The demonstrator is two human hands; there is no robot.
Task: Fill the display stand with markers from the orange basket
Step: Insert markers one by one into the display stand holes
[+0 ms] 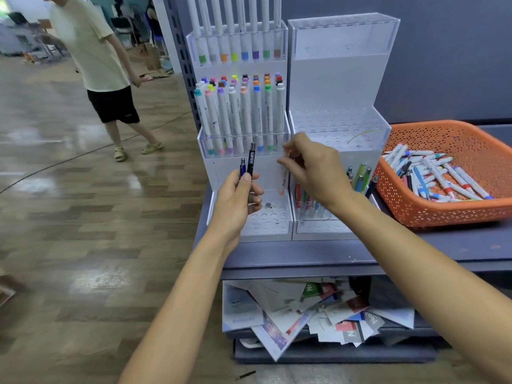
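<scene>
Head view: we count two display stands side by side on the grey surface (304, 253), the left stand (221, 173) and the right stand (332, 84), one orange basket (415, 206) just right of them, and two hands in front. The left hand (238, 202) grips two pens (251, 162) upright, one blue and one black, before the left stand's lowest tier. The right hand (315, 167) pinches one white marker (284, 176), blurred, near the seam between the stands. In the left stand's top tier we count eight markers (234, 37), their tops cut off by the frame edge. Its middle tier is packed: eight in the front row, the rows behind half hidden. The right stand holds coloured pens (304, 200) in its lowest tier, partly behind the right wrist. The heaped markers (437, 176) in the basket overlap too much to count, and the basket's right end is cut off.
</scene>
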